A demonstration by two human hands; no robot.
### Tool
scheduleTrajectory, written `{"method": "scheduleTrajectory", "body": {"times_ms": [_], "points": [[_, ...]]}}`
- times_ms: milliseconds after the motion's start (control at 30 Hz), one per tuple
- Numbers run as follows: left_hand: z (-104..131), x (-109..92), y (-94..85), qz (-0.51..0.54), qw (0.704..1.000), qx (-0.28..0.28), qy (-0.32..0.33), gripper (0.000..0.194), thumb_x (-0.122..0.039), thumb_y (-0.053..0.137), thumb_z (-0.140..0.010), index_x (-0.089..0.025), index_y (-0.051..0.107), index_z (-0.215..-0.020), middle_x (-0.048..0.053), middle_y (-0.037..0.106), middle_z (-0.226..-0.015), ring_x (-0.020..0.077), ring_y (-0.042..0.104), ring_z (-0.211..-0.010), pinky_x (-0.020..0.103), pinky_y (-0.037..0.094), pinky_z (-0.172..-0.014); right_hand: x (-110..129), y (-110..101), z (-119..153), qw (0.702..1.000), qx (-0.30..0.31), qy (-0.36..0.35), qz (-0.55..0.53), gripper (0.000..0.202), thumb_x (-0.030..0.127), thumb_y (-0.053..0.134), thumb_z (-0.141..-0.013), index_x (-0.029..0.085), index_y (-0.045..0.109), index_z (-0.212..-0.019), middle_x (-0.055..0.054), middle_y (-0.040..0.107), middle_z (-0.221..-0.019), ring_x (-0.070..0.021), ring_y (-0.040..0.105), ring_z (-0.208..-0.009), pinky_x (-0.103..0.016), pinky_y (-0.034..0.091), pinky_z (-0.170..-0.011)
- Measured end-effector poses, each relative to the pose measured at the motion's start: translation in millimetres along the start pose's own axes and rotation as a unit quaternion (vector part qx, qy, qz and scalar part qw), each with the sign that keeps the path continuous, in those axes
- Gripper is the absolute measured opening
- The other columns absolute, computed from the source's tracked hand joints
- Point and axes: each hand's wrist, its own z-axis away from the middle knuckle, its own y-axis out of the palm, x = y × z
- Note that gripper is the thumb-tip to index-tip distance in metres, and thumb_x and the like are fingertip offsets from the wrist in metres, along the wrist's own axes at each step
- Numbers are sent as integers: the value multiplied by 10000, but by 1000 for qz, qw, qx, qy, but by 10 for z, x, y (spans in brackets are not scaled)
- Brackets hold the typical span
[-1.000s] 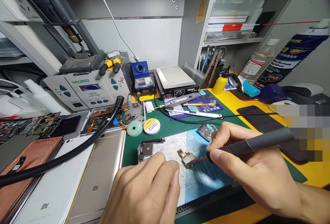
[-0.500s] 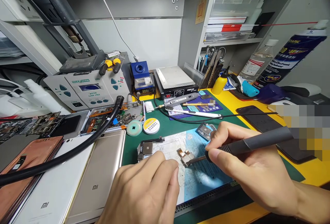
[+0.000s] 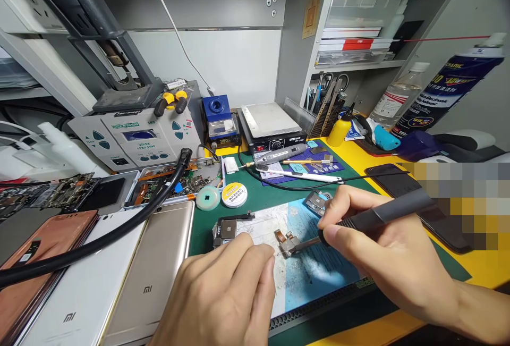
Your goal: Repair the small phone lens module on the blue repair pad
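Note:
A small metal camera module (image 3: 290, 246) with copper-coloured flex connectors lies on the white and blue work pad (image 3: 306, 282). My right hand (image 3: 392, 253) grips a dark-handled soldering iron (image 3: 382, 216) like a pen, and its metal tip touches or lies over the module's right side. My left hand (image 3: 227, 287) rests just left of the module, fingers bent and pressed together. Whatever its fingertips hold is hidden from view. Behind my left hand sits another camera module (image 3: 229, 229) with a black flex. A third metal part (image 3: 316, 203) lies behind my right fingers.
Several phones (image 3: 147, 287) lie at left, crossed by a thick black hose (image 3: 159, 189). A tray of circuit boards (image 3: 199, 178), a round tin (image 3: 234, 195), a heating plate (image 3: 271, 120) and a white brush (image 3: 300, 175) stand or lie behind. A dark phone (image 3: 398, 181) lies at right.
The soldering iron's handle has shifted left and tilted slightly, with its tip still at the module. The module sits a little differently. My left hand has barely moved.

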Motion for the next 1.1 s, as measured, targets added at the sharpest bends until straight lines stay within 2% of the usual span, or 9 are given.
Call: {"method": "scheduleTrajectory", "body": {"times_ms": [167, 400, 567, 767, 1100], "points": [[2, -1, 0, 3, 1000, 0, 4, 149, -138, 534, -899, -211, 652, -845, -3, 592, -658, 128, 614, -578, 211, 495, -560, 16, 16, -14, 1000, 6, -19, 11, 173, 150, 628, -787, 184, 529, -649, 69, 419, -494, -61, 344, -416, -164, 260, -370], [15, 8, 28, 16, 1000, 17, 10, 133, -89, 571, -876, -205, 633, -891, -17, 541, -661, 148, 566, -580, 275, 426, -528, -6, 22, 44, 996, -23, -69, 53, 157, 137, 626, -781, 200, 549, -659, 58, 465, -526, -73, 398, -439, -178, 310, -398], [18, 18, 31, 14, 1000, 14, 14, 148, -94, 584, -871, -206, 562, -777, -21, 518, -661, 143, 542, -572, 287, 397, -525, -1, 9, 46, 988, -18, -112, 104, 160, 102, 615, -778, 209, 555, -675, 54, 514, -543, -82, 434, -459, -185, 341, -423], [39, 14, 6, 8, 1000, 15, 17, 132, -90, 575, -872, -211, 629, -875, -25, 508, -657, 148, 524, -562, 297, 370, -507, 17, 10, 48, 988, -11, -104, 112, 164, 107, 610, -780, 210, 545, -671, 53, 507, -546, -87, 449, -462, -184, 355, -423], [29, 13, 21, 21, 999, 27, 8, 134, -94, 564, -876, -210, 628, -850, -18, 513, -665, 156, 533, -576, 301, 382, -521, 3, -15, 67, 969, 3, -177, 173, 155, 90, 597, -786, 214, 538, -715, 55, 525, -566, -91, 453, -479, -191, 390, -449]]}}
